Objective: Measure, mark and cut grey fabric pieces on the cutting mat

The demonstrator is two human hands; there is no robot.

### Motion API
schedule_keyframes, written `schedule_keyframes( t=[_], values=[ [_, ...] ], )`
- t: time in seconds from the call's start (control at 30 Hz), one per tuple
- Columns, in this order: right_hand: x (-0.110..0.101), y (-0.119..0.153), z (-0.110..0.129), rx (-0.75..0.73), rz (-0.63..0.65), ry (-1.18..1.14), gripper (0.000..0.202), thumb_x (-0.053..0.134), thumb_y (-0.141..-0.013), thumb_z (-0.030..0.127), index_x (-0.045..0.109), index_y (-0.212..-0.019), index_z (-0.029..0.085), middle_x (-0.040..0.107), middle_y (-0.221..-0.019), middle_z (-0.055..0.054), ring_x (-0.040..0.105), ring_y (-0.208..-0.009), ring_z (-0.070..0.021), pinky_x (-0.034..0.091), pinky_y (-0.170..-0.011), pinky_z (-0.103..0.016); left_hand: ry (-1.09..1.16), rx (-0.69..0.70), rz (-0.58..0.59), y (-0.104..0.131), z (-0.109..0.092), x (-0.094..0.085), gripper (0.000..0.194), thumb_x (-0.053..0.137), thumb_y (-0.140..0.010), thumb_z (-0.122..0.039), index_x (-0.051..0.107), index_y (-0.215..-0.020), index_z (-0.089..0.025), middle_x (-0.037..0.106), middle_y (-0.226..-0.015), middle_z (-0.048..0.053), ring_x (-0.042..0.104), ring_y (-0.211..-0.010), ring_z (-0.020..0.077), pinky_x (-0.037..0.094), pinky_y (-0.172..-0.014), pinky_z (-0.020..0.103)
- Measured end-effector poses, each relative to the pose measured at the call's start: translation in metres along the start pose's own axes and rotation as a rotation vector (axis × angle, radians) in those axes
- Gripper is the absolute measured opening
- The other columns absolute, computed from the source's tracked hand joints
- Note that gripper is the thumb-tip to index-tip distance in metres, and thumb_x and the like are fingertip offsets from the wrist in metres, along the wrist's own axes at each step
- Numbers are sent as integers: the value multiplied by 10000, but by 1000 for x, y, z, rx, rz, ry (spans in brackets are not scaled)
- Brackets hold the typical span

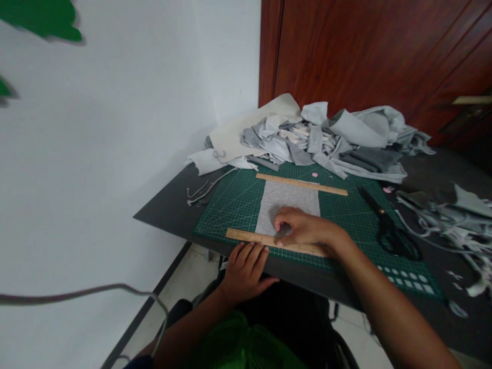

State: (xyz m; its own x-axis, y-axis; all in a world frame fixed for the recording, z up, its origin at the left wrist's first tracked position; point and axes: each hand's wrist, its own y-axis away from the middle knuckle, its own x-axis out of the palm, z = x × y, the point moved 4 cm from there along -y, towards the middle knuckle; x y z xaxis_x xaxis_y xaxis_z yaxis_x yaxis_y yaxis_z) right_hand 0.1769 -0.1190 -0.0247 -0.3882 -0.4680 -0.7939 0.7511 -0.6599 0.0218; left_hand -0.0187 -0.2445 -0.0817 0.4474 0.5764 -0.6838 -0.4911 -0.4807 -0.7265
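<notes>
A piece of light grey fabric [288, 200] lies on the green cutting mat [226, 205]. One wooden ruler [302, 183] crosses its far edge, and a second wooden ruler [246, 236] lies along its near edge. My left hand [246, 271] rests at the table edge, fingers stretched out flat, their tips by the near ruler. Over the near part of the fabric is my right hand [302, 227], its fingers curled but apart from the thumb, whose tip touches the near ruler. Nothing shows between them.
Black scissors [388, 225] lie on the mat's right side. Grey and white fabric scraps [307, 138] are heaped at the back. Another pile of scraps [457, 215] sits at the far right. Loose cords [211, 187] lie on the dark table [169, 205] left of the mat.
</notes>
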Motion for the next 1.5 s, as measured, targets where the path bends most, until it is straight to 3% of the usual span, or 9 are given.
schedule_keyframes(
  t=[0.1,0.2,0.5,1.2,1.5],
  values=[
    [0,0,5,51,27,40,476,937,-630,475,676,-927,209,570,-919,-8,521,-877,-213,354,-756,-306,-4,5,15,-3,-1,1,616,517,-985,-616,691,-1260,-93,717,-1273,175,627,-1196,319,387,-1114,482],
    [2,0,9,96,47,93,511,957,-597,452,668,-943,212,559,-948,-14,511,-917,-232,344,-772,-308,-13,10,17,-3,-1,1,605,524,-982,-612,686,-1278,-109,699,-1314,178,610,-1241,330,389,-1109,487],
    [2,1,7,28,27,70,339,874,-745,381,654,-942,212,564,-946,-16,517,-946,-233,348,-818,-330,8,2,28,-3,-1,1,586,538,-977,-609,700,-1274,-131,729,-1266,154,628,-1221,312,359,-1138,483],
    [-1,-1,0,-30,47,-3,227,821,-800,278,672,-956,207,577,-952,-13,518,-934,-212,347,-838,-333,13,-1,21,-4,-1,3,584,532,-978,-610,698,-1255,-124,743,-1215,159,638,-1178,309,360,-1111,488],
    [0,-3,-2,-1,38,4,246,857,-773,303,708,-949,220,572,-959,-11,528,-949,-219,353,-852,-337,43,-49,105,-13,-2,-7,842,455,-868,-852,726,-1213,-133,722,-1213,186,615,-1179,342,382,-1060,508]
  ],
)
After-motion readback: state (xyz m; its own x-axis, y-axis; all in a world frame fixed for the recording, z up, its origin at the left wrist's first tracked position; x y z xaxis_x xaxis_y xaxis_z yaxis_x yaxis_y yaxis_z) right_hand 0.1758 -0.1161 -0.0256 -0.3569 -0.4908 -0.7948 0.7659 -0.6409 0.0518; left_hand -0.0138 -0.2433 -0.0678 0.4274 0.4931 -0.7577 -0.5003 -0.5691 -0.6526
